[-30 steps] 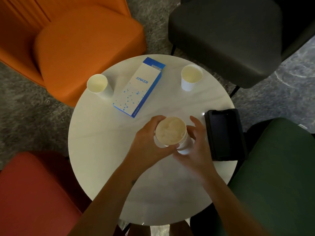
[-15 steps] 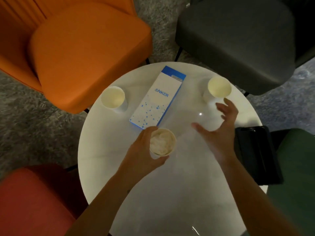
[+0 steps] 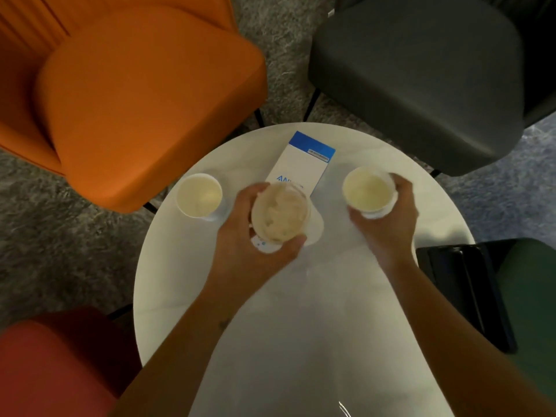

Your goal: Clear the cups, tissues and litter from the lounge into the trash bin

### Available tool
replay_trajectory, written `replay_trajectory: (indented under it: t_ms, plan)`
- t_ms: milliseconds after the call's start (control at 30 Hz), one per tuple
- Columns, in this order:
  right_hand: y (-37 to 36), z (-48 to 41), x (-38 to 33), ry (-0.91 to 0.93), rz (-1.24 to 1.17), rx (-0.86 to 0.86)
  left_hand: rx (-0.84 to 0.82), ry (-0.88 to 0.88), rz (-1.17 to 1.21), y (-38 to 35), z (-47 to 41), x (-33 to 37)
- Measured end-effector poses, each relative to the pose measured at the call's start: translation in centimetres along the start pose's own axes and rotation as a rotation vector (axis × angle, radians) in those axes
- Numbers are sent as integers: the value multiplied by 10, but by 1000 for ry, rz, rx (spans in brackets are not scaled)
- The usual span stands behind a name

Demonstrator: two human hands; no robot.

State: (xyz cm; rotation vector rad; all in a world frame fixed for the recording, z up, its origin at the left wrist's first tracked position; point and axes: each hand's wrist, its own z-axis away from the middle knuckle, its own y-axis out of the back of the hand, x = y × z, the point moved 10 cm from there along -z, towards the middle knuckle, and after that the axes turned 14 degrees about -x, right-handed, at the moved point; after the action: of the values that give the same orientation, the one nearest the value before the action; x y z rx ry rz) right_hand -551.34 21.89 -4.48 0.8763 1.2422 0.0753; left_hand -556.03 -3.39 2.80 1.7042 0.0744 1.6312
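My left hand [image 3: 240, 254] grips a white paper cup stuffed with crumpled tissue [image 3: 279, 215], held above the round white table [image 3: 301, 326]. My right hand [image 3: 388, 233] curls round a second, empty paper cup [image 3: 367, 191] on the table's far right side. A third empty paper cup [image 3: 199, 196] stands alone at the far left of the table. A white and blue Anker box [image 3: 307, 161] lies between the cups, its near end hidden behind the held cup.
An orange armchair [image 3: 135, 94] stands at the back left and a dark grey chair [image 3: 421, 76] at the back right. A red seat [image 3: 54, 365] is near left, a green seat [image 3: 529, 296] near right. A black phone [image 3: 463, 293] lies on the table's right edge.
My right hand let go of the tissue cup, reached out to the far right cup and closed round it. My left hand carried the tissue cup forward over the box.
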Motion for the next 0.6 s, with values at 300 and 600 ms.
replay_trajectory:
  t_ms: [300,600]
  plan:
    - [-54,56,-88,372,100,-267,-10,-9,165,-2,-10,-2]
    - [-96,73,-144,509,-3,-426,72,188,214,17,17,-38]
